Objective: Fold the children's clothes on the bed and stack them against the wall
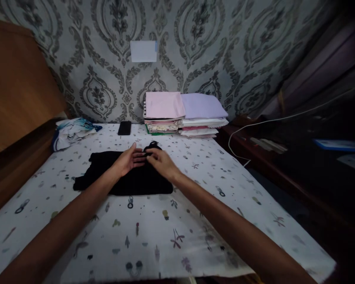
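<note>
A black garment lies flat on the white patterned sheet, its narrower ends toward the left. My right hand pinches a bunched black part of the cloth near the garment's far right edge. Just left of it, my left hand is over the garment with its fingers stretched out and its thumb up, the fingertips close to the bunched part. Whether those fingertips touch the cloth is too dark to tell.
Folded cloths stand in two stacks, one topped pink, one lilac, by the patterned wall. A black phone and a crumpled white-blue cloth lie at the back left. A white cable hangs at the right.
</note>
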Action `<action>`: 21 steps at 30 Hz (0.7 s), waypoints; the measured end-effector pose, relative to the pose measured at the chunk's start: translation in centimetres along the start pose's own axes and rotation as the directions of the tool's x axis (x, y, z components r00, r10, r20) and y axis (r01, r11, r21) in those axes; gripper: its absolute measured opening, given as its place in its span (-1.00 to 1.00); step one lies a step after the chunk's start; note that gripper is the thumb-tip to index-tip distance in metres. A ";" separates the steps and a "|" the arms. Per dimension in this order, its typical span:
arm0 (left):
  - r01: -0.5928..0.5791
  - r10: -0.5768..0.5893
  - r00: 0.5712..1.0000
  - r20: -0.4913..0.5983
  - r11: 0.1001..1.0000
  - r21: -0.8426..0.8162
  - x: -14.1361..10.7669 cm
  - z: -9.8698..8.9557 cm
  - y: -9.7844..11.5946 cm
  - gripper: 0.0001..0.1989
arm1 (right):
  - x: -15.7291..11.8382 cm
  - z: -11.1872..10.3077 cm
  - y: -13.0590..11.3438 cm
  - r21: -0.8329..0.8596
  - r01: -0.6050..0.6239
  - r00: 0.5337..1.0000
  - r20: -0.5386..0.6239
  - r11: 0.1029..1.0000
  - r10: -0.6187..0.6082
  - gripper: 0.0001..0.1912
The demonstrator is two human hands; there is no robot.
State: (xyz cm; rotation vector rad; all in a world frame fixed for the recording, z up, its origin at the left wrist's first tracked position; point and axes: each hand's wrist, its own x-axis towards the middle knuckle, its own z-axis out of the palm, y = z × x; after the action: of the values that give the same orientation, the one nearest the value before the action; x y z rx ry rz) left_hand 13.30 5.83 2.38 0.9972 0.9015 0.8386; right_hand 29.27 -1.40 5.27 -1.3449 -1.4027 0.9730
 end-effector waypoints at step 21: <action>-0.280 0.593 0.778 0.210 0.027 0.960 -2.6 -0.3 1.3 -0.74 | -5.1 -2.5 5.5 -0.697 -0.044 0.978 -0.176 0.715 -0.111 -0.55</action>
State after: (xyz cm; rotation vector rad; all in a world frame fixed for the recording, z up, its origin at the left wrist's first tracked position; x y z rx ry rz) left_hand 11.77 4.01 4.13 2.5403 1.4349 0.8713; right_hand 32.94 -6.14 0.09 -1.8955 -1.7013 0.2259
